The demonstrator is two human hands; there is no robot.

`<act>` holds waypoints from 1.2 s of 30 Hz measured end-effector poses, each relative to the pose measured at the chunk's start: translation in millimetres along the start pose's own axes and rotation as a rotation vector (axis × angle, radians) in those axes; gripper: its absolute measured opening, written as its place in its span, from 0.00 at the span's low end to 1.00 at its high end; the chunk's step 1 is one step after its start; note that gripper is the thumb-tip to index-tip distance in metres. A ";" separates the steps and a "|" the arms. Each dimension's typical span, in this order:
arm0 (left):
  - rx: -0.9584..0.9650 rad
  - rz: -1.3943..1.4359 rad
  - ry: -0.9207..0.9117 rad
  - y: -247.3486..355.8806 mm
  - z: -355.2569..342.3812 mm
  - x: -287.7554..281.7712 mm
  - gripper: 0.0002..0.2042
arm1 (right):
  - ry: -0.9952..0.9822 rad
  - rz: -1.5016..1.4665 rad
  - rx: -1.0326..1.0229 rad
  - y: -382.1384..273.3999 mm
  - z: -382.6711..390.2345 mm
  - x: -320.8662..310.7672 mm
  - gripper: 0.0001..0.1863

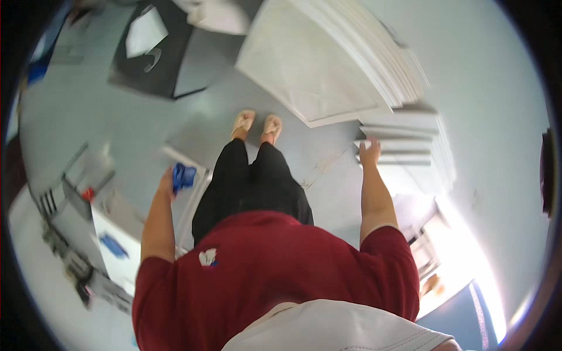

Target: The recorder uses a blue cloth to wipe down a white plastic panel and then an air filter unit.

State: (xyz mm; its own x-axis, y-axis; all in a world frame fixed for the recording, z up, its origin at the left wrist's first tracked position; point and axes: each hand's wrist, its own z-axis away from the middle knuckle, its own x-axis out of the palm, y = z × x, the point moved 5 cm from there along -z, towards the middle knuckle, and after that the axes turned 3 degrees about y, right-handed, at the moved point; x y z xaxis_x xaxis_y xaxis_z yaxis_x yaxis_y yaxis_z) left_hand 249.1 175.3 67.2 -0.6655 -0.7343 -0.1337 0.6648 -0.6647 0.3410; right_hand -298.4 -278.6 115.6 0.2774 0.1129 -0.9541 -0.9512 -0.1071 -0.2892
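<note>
A: While the person stood upright on the grey floor (146,117), seen from above at the centre of the frame, what did each hand carry?

B: The left hand (168,184), left of centre, was closed around a crumpled blue cloth (184,176); the cloth bunched out past the fingers, soft and creased, which suggests a loose carrying grip rather than a wiping one. The right hand (369,153), right of centre, lay with fingers spread and flat against the stepped edges of the white panels (404,146), holding nothing.

A: Why judge the panels to be stacked as they were?

B: They were thin, rigid, matt white sheets, laid one over another with their edges offset like stairs, apparently leaning toward the pale wall (497,88) at the right. A larger framed white panel (304,64), with a raised border, rested at an angle at the upper centre. Such leaning probably kept the flat sheets from sliding or bending.

A: And the surroundings?

B: A white counter (117,234) at the lower left bore a second blue item, blurred. A dark mat (155,70) with a white sheet on it lay at the upper left. The person wore a red shirt (269,263), black trousers and pale sandals (257,124).
</note>
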 end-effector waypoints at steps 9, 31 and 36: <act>-0.015 0.269 0.232 -106.1 88.2 -32.6 0.14 | -0.759 0.000 -0.033 -29.8 31.4 -11.2 0.17; 0.712 0.424 1.458 -118.4 348.5 -101.2 0.27 | -0.970 0.006 -0.858 -445.9 9.0 6.7 0.17; 0.581 0.500 1.727 -158.7 347.8 -155.3 0.28 | -0.972 0.052 -1.003 -491.8 28.6 17.2 0.15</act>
State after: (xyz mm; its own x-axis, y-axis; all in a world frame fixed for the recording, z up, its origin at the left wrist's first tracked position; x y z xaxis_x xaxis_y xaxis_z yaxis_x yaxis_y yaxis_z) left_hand 129.0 442.8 357.5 0.7966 -0.3790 -0.4710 0.2354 -0.5230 0.8191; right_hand 170.3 -195.8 243.7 -0.3514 0.6743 -0.6495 -0.3420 -0.7382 -0.5814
